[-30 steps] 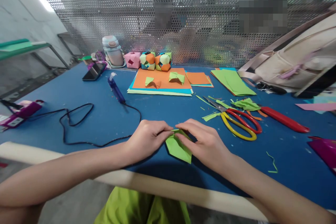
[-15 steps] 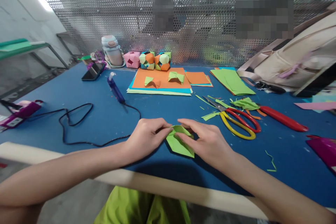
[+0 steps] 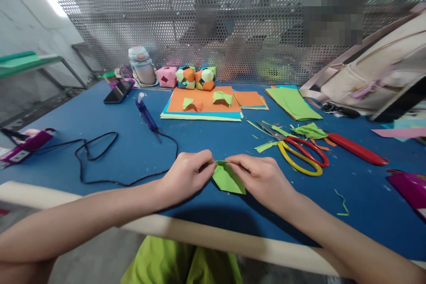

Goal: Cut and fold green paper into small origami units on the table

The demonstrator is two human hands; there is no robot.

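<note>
Nearer to the person than the big paper stack (image 3: 203,116), a piece of folded green paper (image 3: 229,179) is held up by two hands. The left hand (image 3: 191,171) pinches it at the top left, with thumb and finger pressed close together. The right hand (image 3: 261,175) pinches it at the top right, and its thumb and finger are close together too. Maybe the bottom of the paper touches the blue table (image 3: 213,142), but it is hard to tell from this high up.

On top of the stack sit two little folded bits: a green and orange one (image 3: 192,105) and a green one (image 3: 222,98). Just behind the stack are two colorful paper balls (image 3: 195,78), and a pink paper box (image 3: 167,77) is next to them. A bottle (image 3: 142,66) stands behind the stack, over to the left.

To the left of the stack lies a blue glue gun (image 3: 146,113) with a black cord. To the right of the stack, and closer to the person, are scissors (image 3: 301,156) with one red loop and one yellow loop. Thin green scraps (image 3: 266,146) lie by the blades.
</note>
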